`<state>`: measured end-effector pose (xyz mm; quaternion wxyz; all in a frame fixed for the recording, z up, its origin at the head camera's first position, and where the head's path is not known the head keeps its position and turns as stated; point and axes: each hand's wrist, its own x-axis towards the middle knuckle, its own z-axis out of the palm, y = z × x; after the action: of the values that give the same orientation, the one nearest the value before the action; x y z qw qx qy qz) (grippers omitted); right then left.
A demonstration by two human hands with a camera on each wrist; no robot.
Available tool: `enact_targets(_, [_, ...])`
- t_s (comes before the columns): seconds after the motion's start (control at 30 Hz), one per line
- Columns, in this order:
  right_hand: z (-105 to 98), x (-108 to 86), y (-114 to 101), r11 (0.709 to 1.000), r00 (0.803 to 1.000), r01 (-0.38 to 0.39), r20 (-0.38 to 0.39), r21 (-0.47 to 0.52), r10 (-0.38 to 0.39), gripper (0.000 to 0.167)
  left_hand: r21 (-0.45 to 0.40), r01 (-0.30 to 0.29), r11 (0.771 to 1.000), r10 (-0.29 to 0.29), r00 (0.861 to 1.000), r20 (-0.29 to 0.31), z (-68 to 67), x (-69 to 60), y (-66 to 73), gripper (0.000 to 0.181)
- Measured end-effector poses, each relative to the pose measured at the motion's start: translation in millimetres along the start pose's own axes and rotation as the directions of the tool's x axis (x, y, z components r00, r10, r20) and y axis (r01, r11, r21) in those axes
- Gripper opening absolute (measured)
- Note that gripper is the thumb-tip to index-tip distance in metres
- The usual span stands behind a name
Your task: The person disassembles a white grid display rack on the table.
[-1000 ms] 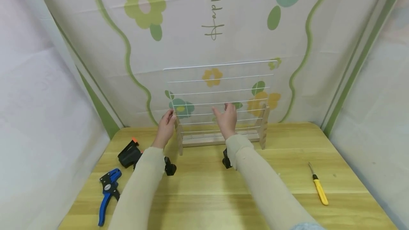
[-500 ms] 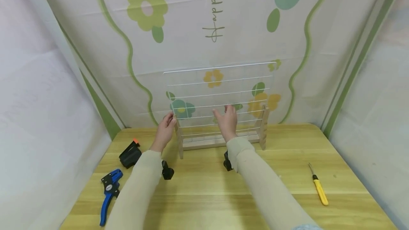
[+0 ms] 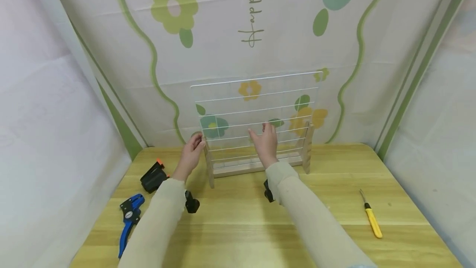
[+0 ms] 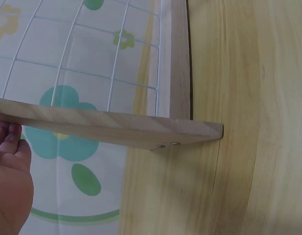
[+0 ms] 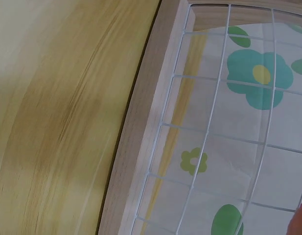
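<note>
A white wire grid panel [image 3: 260, 93] stands upright in a wooden stand with two side posts and a low crossbar [image 3: 238, 170]. My left hand [image 3: 190, 155] holds the upper end of the left side post; in the left wrist view its fingers [image 4: 11, 137] are curled against the post's edge [image 4: 106, 122]. Two small screw heads [image 4: 161, 146] show low on that post. My right hand [image 3: 266, 144] is in front of the grid's middle, thumb and fingers apart. Whether its fingertips touch the wires cannot be told; the right wrist view catches only a sliver of finger [image 5: 298, 223].
On the left of the wooden table [image 3: 238, 235] lie blue-handled wire strippers [image 3: 130, 215] and a black object with an orange tip [image 3: 153, 178]. A yellow-handled screwdriver-like tool [image 3: 372, 218] lies on the right. A flowered cloth [image 3: 282, 44] hangs closely behind the rack.
The rack's left end has swung slightly toward me, along with my left hand. My right hand keeps nearly the same place and pose before the grid. The head view has shifted a little.
</note>
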<state>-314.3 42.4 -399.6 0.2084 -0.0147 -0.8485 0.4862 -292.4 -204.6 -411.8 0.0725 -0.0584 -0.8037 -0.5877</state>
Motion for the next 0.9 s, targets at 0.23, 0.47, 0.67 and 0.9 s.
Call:
enact_targets(0.23, [0.7,-0.6,-3.6,0.998,0.999,0.054,0.006,-0.014,-0.054,0.054,0.031,-0.017,0.999,0.016,1.0,0.014,-10.1,-2.3,7.3,0.042])
enact_targets(0.47, [1.8,-5.8,-0.8,0.997,0.998,0.068,0.013,-0.03,-0.068,0.055,0.148,-0.034,0.988,0.022,0.996,0.084,-20.8,-15.9,12.9,0.046])
enact_targets(0.67, [-1.4,-11.6,5.1,0.995,0.996,0.086,0.012,-0.046,-0.085,0.055,0.274,-0.09,0.958,0.055,0.99,0.133,-18.0,-29.9,14.0,0.055])
enact_targets(0.9, [-4.6,-17.2,8.7,0.992,0.994,0.112,0.019,-0.061,-0.111,0.052,0.247,-0.072,0.966,0.047,0.993,0.108,-11.9,-44.3,9.4,0.058])
